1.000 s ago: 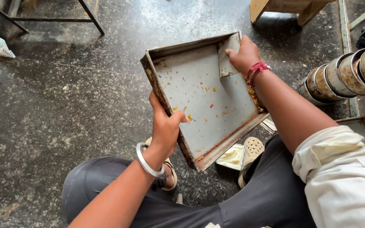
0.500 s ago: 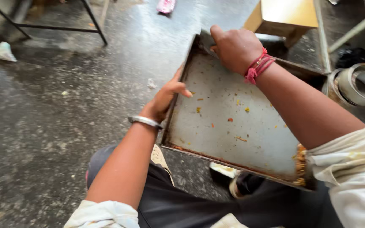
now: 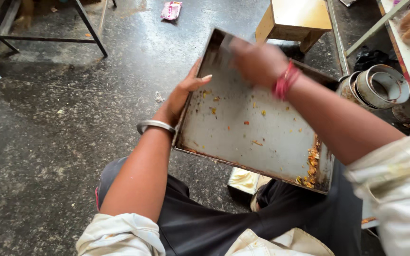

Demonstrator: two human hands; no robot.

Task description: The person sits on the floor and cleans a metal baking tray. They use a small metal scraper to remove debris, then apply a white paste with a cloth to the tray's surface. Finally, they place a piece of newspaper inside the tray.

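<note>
A shallow rectangular grey metal tray (image 3: 257,137) sits tilted over the person's lap, with orange and yellow crumbs gathered in its near right corner. The left hand (image 3: 182,95) grips its left rim, thumb hooked inside. The right hand (image 3: 257,60) — blurred — hovers over its far end; its grasp cannot be told. Stacked round metal tins (image 3: 380,87) lie just right of the tray.
</note>
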